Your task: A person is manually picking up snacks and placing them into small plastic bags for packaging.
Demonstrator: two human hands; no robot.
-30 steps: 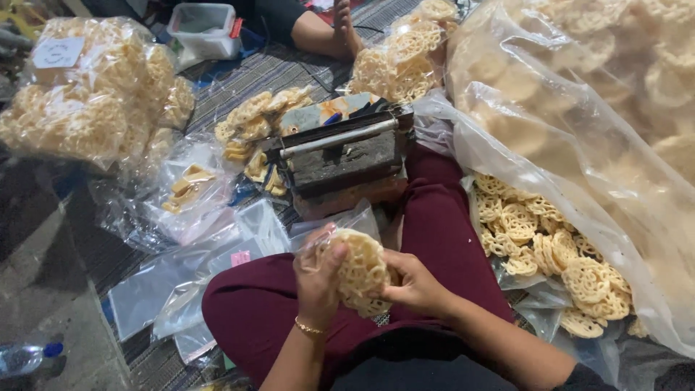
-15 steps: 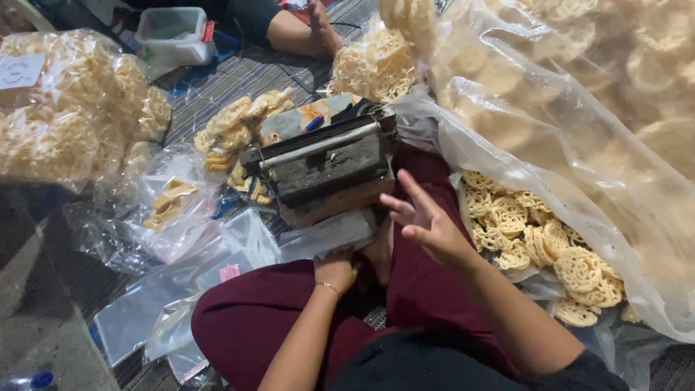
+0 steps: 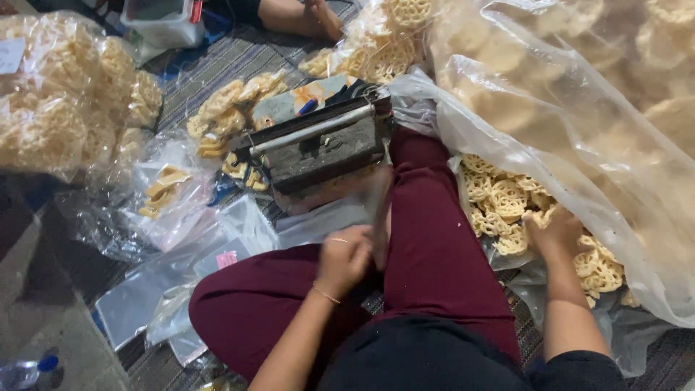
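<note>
I sit cross-legged in maroon trousers on a mat. My left hand (image 3: 344,257) is closed above my lap on the edge of a thin clear plastic bag (image 3: 376,203), which is blurred by motion. My right hand (image 3: 554,232) reaches to the right into a heap of round, lattice-shaped yellow crackers (image 3: 503,206). Its fingers curl around some of them. The heap spills out of the mouth of a huge clear sack (image 3: 579,123) full of the same crackers.
A dark metal bag-sealing machine (image 3: 318,148) stands just past my knees. Flat clear bags (image 3: 181,268) lie at left, filled cracker bags (image 3: 58,108) at far left. Another person's foot (image 3: 318,14), a white tub (image 3: 159,18) and a bottle (image 3: 29,369) are around.
The filled cracker bag that both hands held a second ago is gone from them. My right hand swung right into the loose crackers, and my left hand took up a clear bag.
</note>
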